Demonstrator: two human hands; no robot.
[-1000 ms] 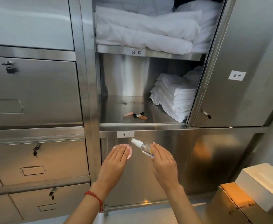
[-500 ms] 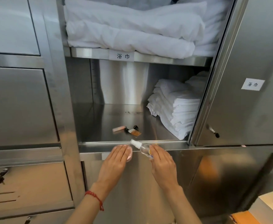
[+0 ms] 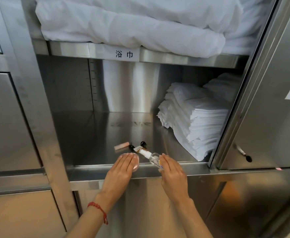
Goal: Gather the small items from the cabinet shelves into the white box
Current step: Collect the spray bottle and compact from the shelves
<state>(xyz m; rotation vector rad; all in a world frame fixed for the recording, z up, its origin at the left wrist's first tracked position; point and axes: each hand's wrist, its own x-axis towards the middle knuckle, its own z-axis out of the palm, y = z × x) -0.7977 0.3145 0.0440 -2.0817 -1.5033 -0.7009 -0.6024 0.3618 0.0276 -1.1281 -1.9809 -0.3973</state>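
All stainless steel here: drawer fronts (image 3: 8,121) on the left, open cabinet door (image 3: 274,93) right, soft glare everywhere.

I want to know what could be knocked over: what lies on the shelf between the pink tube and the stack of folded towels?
In the head view, small dark-capped items beside the pink tube; then bare steel shelf up to the folded towels.

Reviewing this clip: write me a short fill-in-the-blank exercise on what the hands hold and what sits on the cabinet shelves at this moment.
1. The right hand holds a clear spray bottle with a ____ nozzle.
2. The left hand covers a round ____ item.
3. The folded towel stack sits on the ____ side of the middle shelf.
4. A red cord bracelet is on the ____ wrist.

Missing words: white; pink; right; left
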